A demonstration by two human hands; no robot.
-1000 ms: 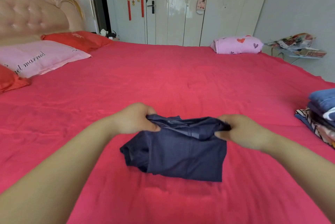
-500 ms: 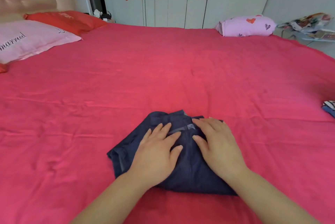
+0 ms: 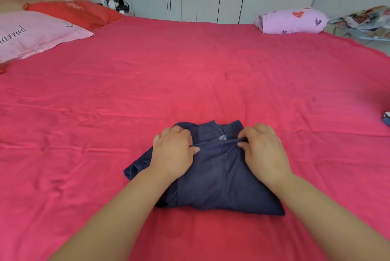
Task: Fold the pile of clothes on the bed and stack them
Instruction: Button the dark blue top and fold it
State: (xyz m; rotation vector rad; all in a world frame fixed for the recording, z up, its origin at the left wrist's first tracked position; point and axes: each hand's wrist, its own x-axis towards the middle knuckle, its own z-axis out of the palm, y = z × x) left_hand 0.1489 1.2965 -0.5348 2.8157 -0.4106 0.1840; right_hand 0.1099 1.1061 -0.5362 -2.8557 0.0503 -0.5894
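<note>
Step in hand looks like the final tidy-up of one fold. The navy garment [image 3: 221,180] lies as a compact folded packet on the red sheet [image 3: 190,70], near the front middle of the bed, right under both hands. Left hand [image 3: 173,151] sits palm-down on the packet's left half, fingers curled over the far left corner, thumb laid along the fabric pointing inward. I read that as a grip on the cloth, not just a press. Right hand [image 3: 263,151] is palm-down on the right half, fingertips [image 3: 248,133] curled and pinching the raised ridge where the top layer ends, just beside a small grey label [image 3: 222,137]. Both forearms come in low from the near edge, hands apart with the garment's centre seam between them. A loose flap [image 3: 135,171] pokes out at the left, so the fold isn't square. Next move, my guess: flatten that top edge, then lift the packet two-handed without letting the layers slide, and carry it to the stack. Only a blue-and-white sliver [image 3: 386,118] shows at the far right edge; can't tell if that's the stack.
</note>
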